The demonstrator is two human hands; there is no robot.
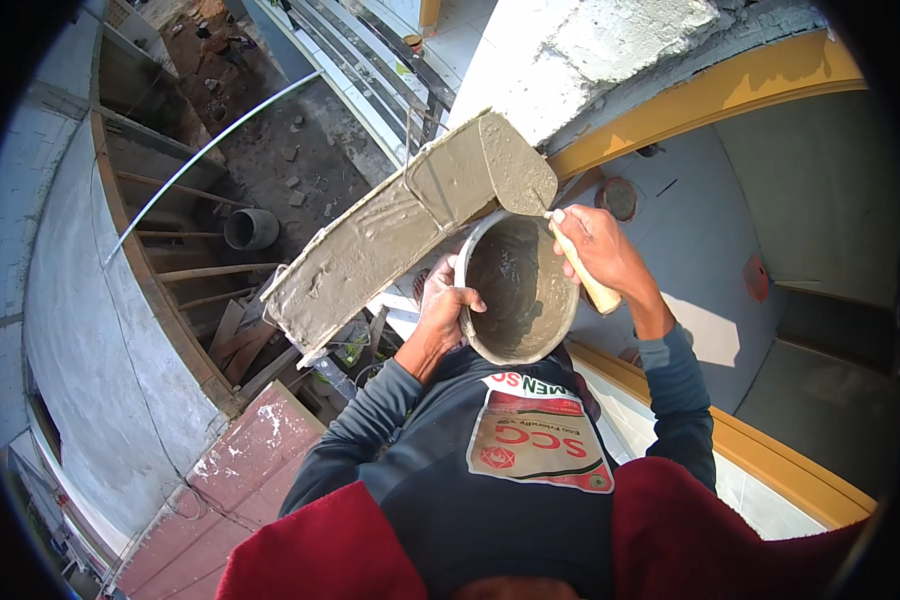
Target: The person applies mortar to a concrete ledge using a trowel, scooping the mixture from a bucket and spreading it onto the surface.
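My left hand (445, 308) grips the near-left side of a round bucket (558, 318), thumb over its rim. Grey mortar coats the inside of the bucket, which is held in front of my chest. In my right hand (602, 250), fingers wrap round the wooden handle of a trowel (513, 165). The trowel's blade is smeared with wet mortar and lies over the far-right end of a long ledge (355, 262). Wet grey mortar covers the ledge's top, and a thin metal wire loop (427, 190) crosses it.
A yellow frame (712, 108) runs along the right, beside rough white masonry (610, 50). Far below on the left are a grey bucket (251, 229), wooden poles (218, 271) and rubble. A pale thin pipe (210, 146) arcs across. Another round container (618, 198) sits lower right.
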